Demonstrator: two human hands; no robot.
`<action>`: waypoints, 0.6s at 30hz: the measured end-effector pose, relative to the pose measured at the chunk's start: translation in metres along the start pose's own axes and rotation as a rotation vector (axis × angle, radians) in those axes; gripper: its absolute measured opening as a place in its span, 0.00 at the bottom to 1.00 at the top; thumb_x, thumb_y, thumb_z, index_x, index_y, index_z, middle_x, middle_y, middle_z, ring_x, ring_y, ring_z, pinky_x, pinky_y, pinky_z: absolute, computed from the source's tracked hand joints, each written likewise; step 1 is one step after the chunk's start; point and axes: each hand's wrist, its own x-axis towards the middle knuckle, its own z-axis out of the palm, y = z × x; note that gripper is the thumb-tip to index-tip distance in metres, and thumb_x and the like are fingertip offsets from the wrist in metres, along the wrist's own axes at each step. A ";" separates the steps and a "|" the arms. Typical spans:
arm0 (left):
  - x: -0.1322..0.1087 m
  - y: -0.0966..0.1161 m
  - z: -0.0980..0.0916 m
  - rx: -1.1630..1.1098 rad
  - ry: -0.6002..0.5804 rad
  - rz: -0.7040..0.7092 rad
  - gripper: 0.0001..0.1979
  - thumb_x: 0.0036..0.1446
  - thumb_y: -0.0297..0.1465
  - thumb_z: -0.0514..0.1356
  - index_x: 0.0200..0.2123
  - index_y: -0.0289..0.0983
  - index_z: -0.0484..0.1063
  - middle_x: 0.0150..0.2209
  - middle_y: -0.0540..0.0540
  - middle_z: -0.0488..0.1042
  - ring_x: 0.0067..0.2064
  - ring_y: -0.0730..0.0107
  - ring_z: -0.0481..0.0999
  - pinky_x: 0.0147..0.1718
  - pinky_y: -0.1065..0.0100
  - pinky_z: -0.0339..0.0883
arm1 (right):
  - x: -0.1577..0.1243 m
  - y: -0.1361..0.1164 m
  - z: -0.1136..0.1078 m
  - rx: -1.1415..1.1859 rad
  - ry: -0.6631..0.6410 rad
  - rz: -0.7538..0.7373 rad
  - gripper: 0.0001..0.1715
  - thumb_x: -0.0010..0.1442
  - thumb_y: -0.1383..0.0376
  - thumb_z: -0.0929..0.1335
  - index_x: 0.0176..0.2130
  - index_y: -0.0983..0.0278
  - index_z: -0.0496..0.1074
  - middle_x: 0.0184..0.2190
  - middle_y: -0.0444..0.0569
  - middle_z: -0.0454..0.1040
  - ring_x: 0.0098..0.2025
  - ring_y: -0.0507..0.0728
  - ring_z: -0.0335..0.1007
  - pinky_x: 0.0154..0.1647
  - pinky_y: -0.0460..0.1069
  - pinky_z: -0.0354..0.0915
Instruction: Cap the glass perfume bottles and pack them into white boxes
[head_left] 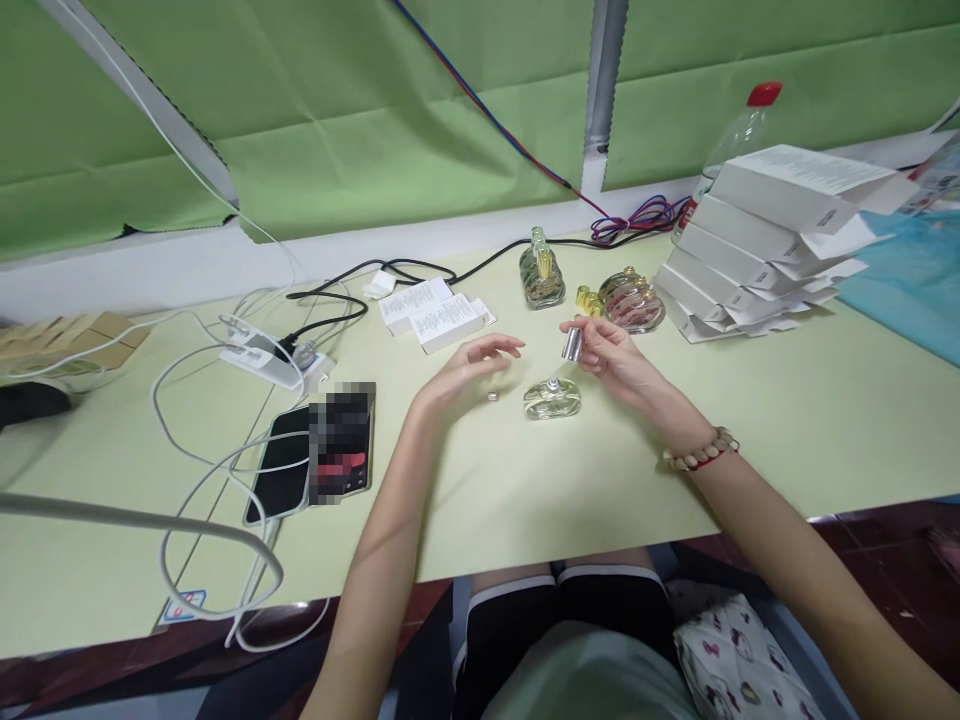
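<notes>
A small clear glass perfume bottle point(553, 400) stands on the table between my hands, its silver neck bare on top. Pinched between the thumb and fingers of my right hand point(611, 358) is a shiny silver perfume cap point(572, 344), held just above and right of that bottle. My left hand point(480, 362) hovers to the bottle's left with fingers loosely curved and apart. Under its fingers sits a small silver piece point(493, 397); a blurred, see-through shape around it is too faint to make out.
Greenish bottles point(541, 275) and pinkish bottles point(632, 303) are grouped behind, with yellow caps point(589, 299) beside them. White boxes point(742, 250) are stacked at right; flat boxes point(448, 322) lie farther back. Phones point(279, 470), a power strip point(274, 362) and looping white cables occupy the left.
</notes>
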 end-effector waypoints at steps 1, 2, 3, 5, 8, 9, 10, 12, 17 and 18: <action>-0.003 0.002 -0.004 0.076 -0.042 -0.030 0.18 0.47 0.36 0.62 0.43 0.39 0.72 0.41 0.46 0.72 0.36 0.74 0.66 0.34 0.71 0.58 | 0.000 0.000 0.000 -0.008 0.004 0.001 0.17 0.45 0.49 0.73 0.31 0.57 0.75 0.35 0.43 0.73 0.20 0.43 0.47 0.17 0.43 0.44; -0.005 0.002 -0.008 0.154 -0.079 -0.057 0.19 0.45 0.35 0.63 0.44 0.38 0.72 0.40 0.46 0.71 0.33 0.75 0.64 0.32 0.71 0.57 | 0.000 0.000 0.000 -0.019 0.008 0.005 0.17 0.45 0.49 0.73 0.31 0.57 0.75 0.36 0.43 0.74 0.20 0.43 0.47 0.17 0.44 0.44; -0.007 0.002 -0.011 0.232 -0.110 -0.079 0.20 0.43 0.34 0.64 0.43 0.38 0.72 0.39 0.47 0.71 0.31 0.76 0.62 0.31 0.71 0.56 | 0.000 0.000 0.000 -0.032 0.013 0.011 0.18 0.44 0.49 0.72 0.31 0.57 0.75 0.36 0.43 0.74 0.20 0.43 0.47 0.17 0.44 0.44; -0.009 0.001 -0.014 0.360 -0.149 -0.105 0.20 0.41 0.32 0.64 0.42 0.38 0.72 0.38 0.48 0.70 0.29 0.77 0.59 0.30 0.71 0.55 | 0.000 0.001 -0.001 -0.052 0.023 0.024 0.19 0.44 0.48 0.72 0.32 0.57 0.74 0.37 0.43 0.74 0.20 0.44 0.47 0.17 0.44 0.45; -0.009 -0.005 -0.017 0.443 -0.154 -0.134 0.18 0.39 0.27 0.61 0.38 0.36 0.72 0.36 0.49 0.70 0.28 0.78 0.59 0.29 0.72 0.55 | 0.002 0.003 -0.003 -0.041 0.036 0.033 0.19 0.43 0.48 0.73 0.32 0.57 0.74 0.36 0.43 0.73 0.20 0.44 0.47 0.18 0.44 0.45; -0.009 -0.007 -0.017 0.442 -0.147 -0.150 0.16 0.38 0.27 0.60 0.36 0.36 0.72 0.35 0.50 0.70 0.28 0.78 0.59 0.28 0.72 0.56 | 0.003 0.004 -0.004 -0.032 0.039 0.033 0.19 0.43 0.49 0.73 0.32 0.56 0.74 0.35 0.42 0.73 0.20 0.44 0.47 0.18 0.44 0.45; -0.009 -0.009 -0.017 0.432 -0.138 -0.168 0.15 0.38 0.26 0.59 0.35 0.36 0.71 0.35 0.50 0.70 0.27 0.78 0.60 0.28 0.72 0.57 | 0.003 0.004 -0.005 -0.027 0.041 0.033 0.19 0.43 0.49 0.73 0.32 0.56 0.74 0.35 0.42 0.73 0.20 0.44 0.47 0.18 0.44 0.45; -0.008 -0.012 -0.016 0.394 -0.125 -0.205 0.13 0.38 0.26 0.58 0.33 0.35 0.69 0.35 0.49 0.69 0.27 0.79 0.62 0.26 0.72 0.58 | 0.004 0.006 -0.006 -0.031 0.050 0.035 0.19 0.43 0.49 0.73 0.33 0.56 0.74 0.36 0.42 0.73 0.20 0.44 0.47 0.17 0.44 0.45; -0.009 -0.010 -0.014 0.371 -0.065 -0.221 0.14 0.40 0.30 0.62 0.33 0.36 0.68 0.35 0.48 0.69 0.28 0.78 0.65 0.27 0.72 0.60 | 0.004 0.007 -0.006 -0.031 0.078 0.054 0.21 0.41 0.49 0.74 0.33 0.57 0.73 0.39 0.42 0.73 0.20 0.44 0.48 0.17 0.43 0.46; -0.011 -0.008 -0.015 0.385 -0.053 -0.219 0.14 0.40 0.32 0.63 0.33 0.36 0.69 0.34 0.49 0.69 0.28 0.78 0.65 0.28 0.72 0.60 | 0.004 0.007 -0.006 -0.023 0.082 0.057 0.21 0.41 0.49 0.74 0.33 0.57 0.73 0.39 0.42 0.73 0.20 0.44 0.47 0.17 0.43 0.45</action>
